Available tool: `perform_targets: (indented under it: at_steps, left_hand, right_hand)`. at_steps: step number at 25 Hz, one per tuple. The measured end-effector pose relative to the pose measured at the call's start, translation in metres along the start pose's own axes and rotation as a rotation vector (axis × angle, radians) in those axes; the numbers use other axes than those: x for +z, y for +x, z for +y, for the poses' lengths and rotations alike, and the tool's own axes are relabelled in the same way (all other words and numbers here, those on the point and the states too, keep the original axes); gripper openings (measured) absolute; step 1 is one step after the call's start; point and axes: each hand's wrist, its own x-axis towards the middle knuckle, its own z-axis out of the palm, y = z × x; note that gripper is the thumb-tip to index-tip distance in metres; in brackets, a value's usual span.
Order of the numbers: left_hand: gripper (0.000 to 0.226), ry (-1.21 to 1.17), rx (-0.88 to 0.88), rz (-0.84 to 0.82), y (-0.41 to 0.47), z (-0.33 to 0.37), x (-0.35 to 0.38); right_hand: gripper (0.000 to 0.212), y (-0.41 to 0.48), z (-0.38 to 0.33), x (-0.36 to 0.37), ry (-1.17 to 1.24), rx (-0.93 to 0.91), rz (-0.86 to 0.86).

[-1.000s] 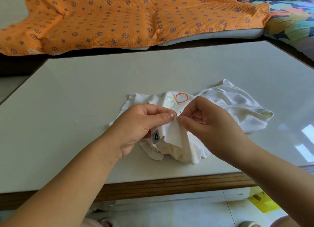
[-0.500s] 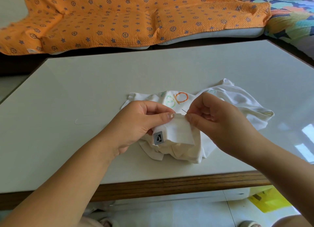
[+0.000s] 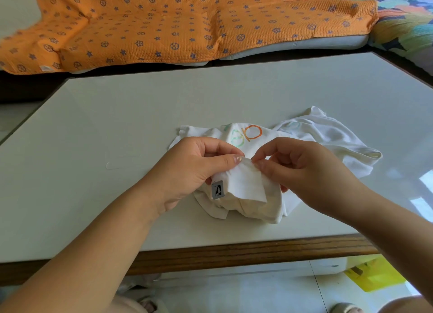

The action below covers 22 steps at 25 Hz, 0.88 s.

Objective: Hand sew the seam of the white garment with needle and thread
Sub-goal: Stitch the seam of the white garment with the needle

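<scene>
The left hand (image 3: 194,170) pinches the near, lifted fold of the white garment (image 3: 328,137) under its thumb, the right hand (image 3: 304,172) pinching that fold's top edge just beside it, while the rest lies crumpled on the pale table (image 3: 105,130), an orange blanket (image 3: 164,20) beyond.

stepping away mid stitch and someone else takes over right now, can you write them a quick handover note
Left hand: pinches the folded edge of the white garment, thumb on top.
Right hand: thumb and forefinger pinch the same edge beside the left thumb; the needle is too small to make out.
Garment: bunched on the table near its front edge, grey label facing up below the left thumb.
Done: stitches so far cannot be seen.
Left: sew on along the seam.
</scene>
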Motion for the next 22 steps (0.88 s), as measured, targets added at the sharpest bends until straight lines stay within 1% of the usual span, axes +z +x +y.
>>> perform_targets:
  at_steps: [5,10,12,15,19,22]
  left_hand:
    - [0.009,-0.033,-0.019,-0.016,-0.0007,0.0006,0.0002]
    - [0.01,-0.072,-0.048,-0.041,-0.0003,0.0006,-0.0004]
    - [0.006,-0.097,-0.061,-0.06,-0.0001,0.0005,-0.0009]
    - [0.015,-0.146,-0.084,-0.097,0.0006,-0.0005,-0.0015]
    - [0.015,-0.208,-0.108,-0.14,0.0004,-0.001,-0.0002]
    - [0.016,-0.223,-0.108,-0.142,0.0002,-0.0017,0.0029]
  right_hand:
    - [0.012,0.0,-0.0009,-0.0003,0.034,0.005,-0.02]
    - [0.011,0.0014,0.0014,-0.0002,0.074,0.011,-0.052]
    - [0.012,0.0018,0.0019,-0.0005,0.11,0.006,-0.067]
    - [0.012,0.0023,0.0026,-0.0003,0.172,0.013,-0.086]
    - [0.01,0.0026,0.0033,0.0003,0.286,0.033,-0.129]
    - [0.011,0.0027,0.0044,0.0039,0.337,0.034,-0.134]
